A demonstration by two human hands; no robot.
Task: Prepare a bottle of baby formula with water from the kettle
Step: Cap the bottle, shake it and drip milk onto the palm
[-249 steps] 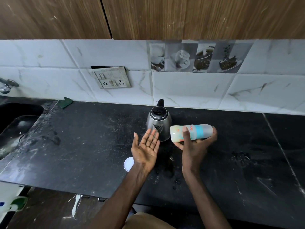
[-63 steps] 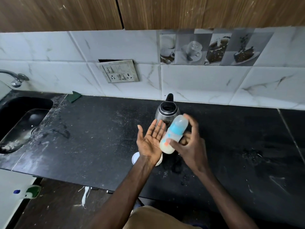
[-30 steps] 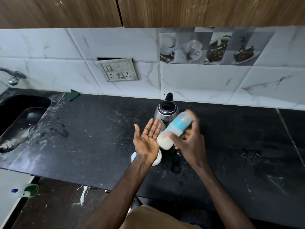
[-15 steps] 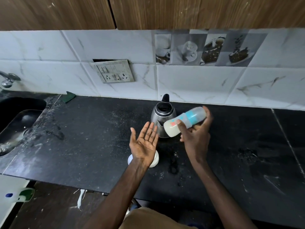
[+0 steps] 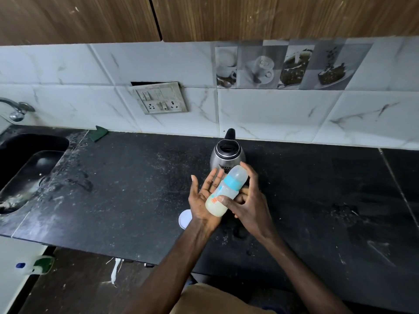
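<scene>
Bottle (image 5: 233,182) front and centre on my feed, tilted, clear cap pointing up and away towards the kettle (image 5: 227,154), base angled down to the left. I can see a blue collar under the cap, an orange mark on the side, and pale milky liquid pooled in the lower end.

Right hand (image 5: 249,207) has the grip: thumb pressed across the front just beside the orange mark, fingers curled round behind, one finger reaching up alongside the cap.

Left hand (image 5: 200,200) is flat and spread, palm turned up, fingers straight, holding nothing of its own. The bottle's base is lying against that palm.

Both hands are above the black counter (image 5: 127,191), which is speckled with white dust and smears. The steel kettle stands on it just behind the hands, near the wall, with a black rim on top and a black handle at the back. I cannot tell whether its lid is up.

A white round piece (image 5: 184,219) lies on the counter, partly hidden under the left wrist.

Off to the far left I have the sink (image 5: 27,168) and the tap (image 5: 17,108). A green pad (image 5: 99,133) is at the foot of the tiles, and a switch plate (image 5: 161,100) is on the wall above.
</scene>
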